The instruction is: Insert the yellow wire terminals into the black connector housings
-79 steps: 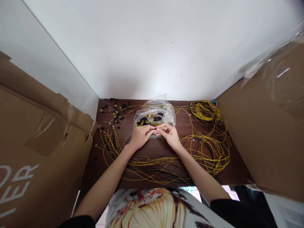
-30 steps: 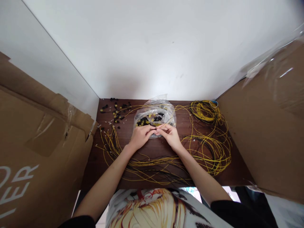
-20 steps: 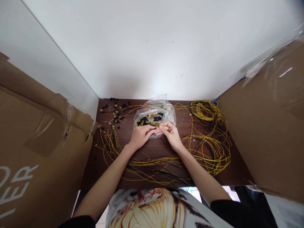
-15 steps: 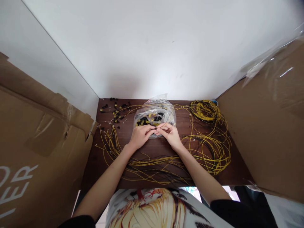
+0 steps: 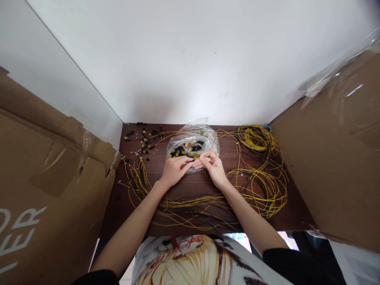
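Observation:
My left hand (image 5: 176, 168) is closed in a pinch near the front of a clear plastic bag (image 5: 212, 138). A small dark piece shows at its fingertips, too small to make out. My right hand (image 5: 213, 168) meets it fingertip to fingertip, thumb and index finger pinched on a thin wire (image 5: 211, 149) that runs up over the bag. Inside the bag lie several black and yellow connectors (image 5: 179, 151), partly hidden by the plastic and my fingers.
Loose black and yellow connectors (image 5: 145, 144) are scattered at the back left of the brown table (image 5: 190, 184). Coiled yellow wires (image 5: 255, 138) lie at the right, and a long bundle (image 5: 190, 202) crosses in front. Cardboard boxes (image 5: 53, 178) flank both sides; a white wall (image 5: 190, 67) stands behind.
My right thumb and index finger have shifted up slightly along the wire, and the other right fingers have straightened. The short yellow wire end below my hands has moved left. My left hand stays put.

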A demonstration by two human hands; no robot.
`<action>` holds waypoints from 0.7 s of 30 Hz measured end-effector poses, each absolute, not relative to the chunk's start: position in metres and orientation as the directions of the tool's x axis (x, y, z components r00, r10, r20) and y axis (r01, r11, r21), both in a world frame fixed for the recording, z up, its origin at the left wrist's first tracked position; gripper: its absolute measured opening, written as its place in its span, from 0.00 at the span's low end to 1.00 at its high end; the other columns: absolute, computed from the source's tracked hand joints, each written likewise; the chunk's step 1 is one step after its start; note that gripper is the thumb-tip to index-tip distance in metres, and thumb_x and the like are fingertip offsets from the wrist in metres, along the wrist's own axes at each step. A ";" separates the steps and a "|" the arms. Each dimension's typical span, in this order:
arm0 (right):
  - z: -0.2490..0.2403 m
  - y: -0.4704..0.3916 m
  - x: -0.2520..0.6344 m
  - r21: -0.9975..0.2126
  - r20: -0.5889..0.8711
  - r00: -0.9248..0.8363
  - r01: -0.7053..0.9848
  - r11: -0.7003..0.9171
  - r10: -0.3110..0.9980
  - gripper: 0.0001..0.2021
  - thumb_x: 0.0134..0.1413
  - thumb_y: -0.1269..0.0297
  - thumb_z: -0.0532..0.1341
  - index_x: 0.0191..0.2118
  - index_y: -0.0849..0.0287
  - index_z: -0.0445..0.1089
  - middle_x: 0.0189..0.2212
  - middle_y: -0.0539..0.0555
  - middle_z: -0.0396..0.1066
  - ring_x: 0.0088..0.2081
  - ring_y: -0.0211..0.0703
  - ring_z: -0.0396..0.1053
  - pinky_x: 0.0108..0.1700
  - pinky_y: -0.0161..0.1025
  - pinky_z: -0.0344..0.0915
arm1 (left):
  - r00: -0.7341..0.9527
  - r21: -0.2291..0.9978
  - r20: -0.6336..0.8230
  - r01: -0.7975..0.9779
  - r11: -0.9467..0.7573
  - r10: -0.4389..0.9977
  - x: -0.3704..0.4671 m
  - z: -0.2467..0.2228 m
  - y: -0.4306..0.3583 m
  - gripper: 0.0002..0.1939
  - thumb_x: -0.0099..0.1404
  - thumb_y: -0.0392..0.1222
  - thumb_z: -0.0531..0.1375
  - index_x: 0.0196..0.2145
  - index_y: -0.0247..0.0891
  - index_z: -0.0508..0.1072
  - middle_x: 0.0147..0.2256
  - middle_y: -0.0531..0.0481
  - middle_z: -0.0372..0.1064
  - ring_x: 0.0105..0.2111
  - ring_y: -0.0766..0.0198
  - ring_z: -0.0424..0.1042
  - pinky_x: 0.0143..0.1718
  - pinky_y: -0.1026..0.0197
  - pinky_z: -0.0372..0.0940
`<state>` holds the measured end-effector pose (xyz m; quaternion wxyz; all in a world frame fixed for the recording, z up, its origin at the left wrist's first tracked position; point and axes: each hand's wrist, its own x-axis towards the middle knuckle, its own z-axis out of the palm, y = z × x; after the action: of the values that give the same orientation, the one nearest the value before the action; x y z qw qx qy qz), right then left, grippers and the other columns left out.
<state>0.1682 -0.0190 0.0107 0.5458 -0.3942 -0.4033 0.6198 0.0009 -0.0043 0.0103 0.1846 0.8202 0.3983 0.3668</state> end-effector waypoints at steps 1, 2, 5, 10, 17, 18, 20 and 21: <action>0.011 -0.019 0.168 -0.936 -0.049 -0.090 -0.342 -0.077 0.995 0.15 0.45 0.55 0.66 0.33 0.57 0.64 0.23 0.48 0.74 0.25 0.39 0.74 0.31 0.39 0.73 | 0.413 0.596 0.452 0.520 -0.612 0.791 0.001 0.010 -0.004 0.09 0.64 0.42 0.57 0.35 0.35 0.75 0.30 0.49 0.75 0.25 0.67 0.71 0.28 0.66 0.62; 0.012 -0.020 0.168 -0.944 -0.050 -0.089 -0.322 -0.076 0.995 0.15 0.44 0.56 0.67 0.33 0.58 0.65 0.23 0.49 0.74 0.26 0.39 0.73 0.32 0.38 0.73 | 0.413 0.596 0.449 0.522 -0.610 0.792 0.001 0.010 -0.004 0.09 0.64 0.42 0.57 0.35 0.35 0.75 0.30 0.49 0.75 0.24 0.67 0.71 0.28 0.66 0.61; 0.013 -0.020 0.169 -0.960 -0.048 -0.096 -0.269 -0.072 0.994 0.13 0.41 0.59 0.68 0.31 0.60 0.70 0.24 0.50 0.74 0.26 0.37 0.73 0.33 0.36 0.72 | 0.416 0.598 0.446 0.521 -0.610 0.793 0.000 0.009 -0.004 0.10 0.64 0.42 0.56 0.36 0.36 0.75 0.29 0.49 0.75 0.24 0.68 0.70 0.27 0.66 0.61; 0.011 -0.020 0.168 -0.952 -0.043 -0.087 -0.299 -0.067 0.995 0.12 0.41 0.59 0.68 0.29 0.60 0.68 0.24 0.49 0.74 0.25 0.36 0.73 0.32 0.36 0.72 | 0.424 0.599 0.448 0.511 -0.616 0.787 0.001 0.009 -0.004 0.10 0.64 0.42 0.56 0.36 0.36 0.75 0.31 0.49 0.76 0.26 0.67 0.72 0.29 0.66 0.62; 0.009 -0.018 0.169 -0.927 -0.051 -0.102 -0.364 -0.085 0.994 0.14 0.44 0.56 0.66 0.31 0.58 0.64 0.22 0.48 0.74 0.26 0.39 0.74 0.31 0.38 0.73 | 0.423 0.597 0.452 0.510 -0.619 0.785 0.001 0.010 -0.004 0.09 0.64 0.42 0.57 0.36 0.35 0.75 0.32 0.49 0.76 0.27 0.67 0.72 0.30 0.66 0.62; 0.009 -0.019 0.169 -0.933 -0.044 -0.102 -0.351 -0.078 0.994 0.13 0.44 0.57 0.66 0.31 0.58 0.64 0.22 0.48 0.74 0.26 0.39 0.74 0.32 0.38 0.73 | 0.423 0.594 0.453 0.514 -0.619 0.785 0.001 0.010 -0.004 0.09 0.64 0.42 0.57 0.36 0.35 0.75 0.32 0.49 0.76 0.27 0.67 0.72 0.29 0.66 0.62; 0.010 -0.020 0.169 -0.944 -0.028 -0.104 -0.324 -0.061 0.994 0.13 0.45 0.58 0.66 0.33 0.58 0.66 0.23 0.48 0.74 0.26 0.38 0.74 0.32 0.37 0.72 | 0.422 0.589 0.454 0.518 -0.620 0.785 0.000 0.010 -0.004 0.09 0.64 0.42 0.57 0.36 0.35 0.75 0.30 0.49 0.76 0.26 0.67 0.72 0.28 0.67 0.61; 0.010 -0.020 0.169 -0.948 -0.020 -0.104 -0.313 -0.052 0.994 0.13 0.45 0.58 0.66 0.33 0.59 0.67 0.24 0.49 0.74 0.26 0.38 0.74 0.33 0.37 0.72 | 0.422 0.588 0.454 0.520 -0.620 0.785 0.000 0.010 -0.004 0.09 0.64 0.42 0.57 0.36 0.35 0.75 0.30 0.49 0.75 0.26 0.68 0.71 0.28 0.67 0.61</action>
<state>0.1688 -0.0203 0.0103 0.5386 -0.3973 -0.4287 0.6068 0.0004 -0.0043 0.0097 0.1821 0.8233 0.3961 0.3634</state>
